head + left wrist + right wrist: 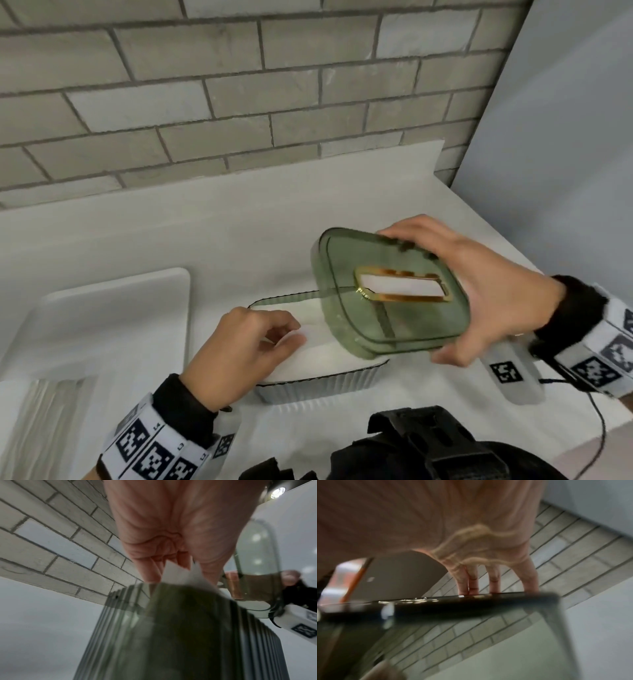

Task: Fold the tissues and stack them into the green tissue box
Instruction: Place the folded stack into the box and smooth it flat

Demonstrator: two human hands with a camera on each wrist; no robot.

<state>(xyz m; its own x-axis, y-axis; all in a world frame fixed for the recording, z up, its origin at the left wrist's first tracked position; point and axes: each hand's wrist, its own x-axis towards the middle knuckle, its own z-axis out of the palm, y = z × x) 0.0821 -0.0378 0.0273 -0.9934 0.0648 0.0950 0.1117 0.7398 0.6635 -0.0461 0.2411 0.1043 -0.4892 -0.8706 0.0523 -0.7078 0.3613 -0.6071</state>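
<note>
Nearest in my head view: left grip [239, 346], pinching a tissue [308, 334] atop the stack in the green tissue box [318, 385] on the white desk [239, 222]. Right grip [486, 294] grasped the tilted green lid [394, 308] above the box.

Left wrist view: fingers [150, 569] pinched the tissue's corner at the ribbed box rim.

Right wrist view: fingers [494, 580] clasped the lid's edge; blurred.
</note>
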